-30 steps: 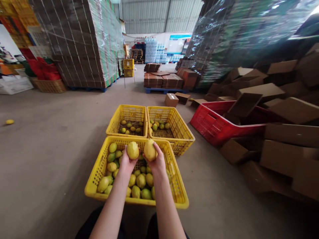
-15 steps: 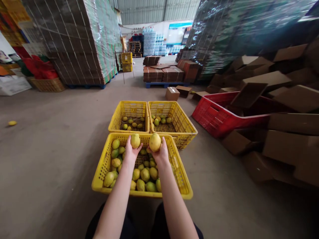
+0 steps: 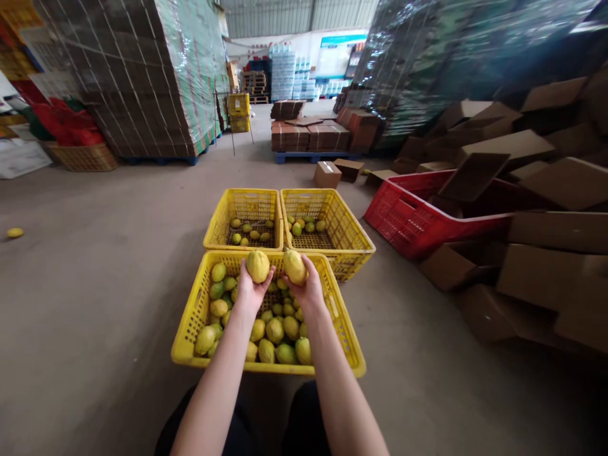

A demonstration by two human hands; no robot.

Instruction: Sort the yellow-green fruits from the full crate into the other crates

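Note:
A yellow-green fruit (image 3: 258, 266) rests in my left hand (image 3: 251, 292), its fingers curled round the underside. Beside it, my right hand (image 3: 308, 288) grips another yellow fruit (image 3: 295, 266). Both hands are above the far half of a yellow crate (image 3: 354, 348), which holds several green and yellow fruits (image 3: 274, 330). Just behind stand two more yellow crates side by side, the left one (image 3: 216, 218) and the right one (image 3: 351, 237), each with several fruits on its bottom.
A red crate (image 3: 403, 221) with cardboard in it stands at the right, among piled open boxes (image 3: 546, 272). One small closed box (image 3: 327, 175) sits beyond the crates. A single yellow fruit (image 3: 15, 233) lies on the floor at the far left.
Both fruits have turned in my hands, the left one now showing more of its side and the right one tilting left. The view has shifted slightly.

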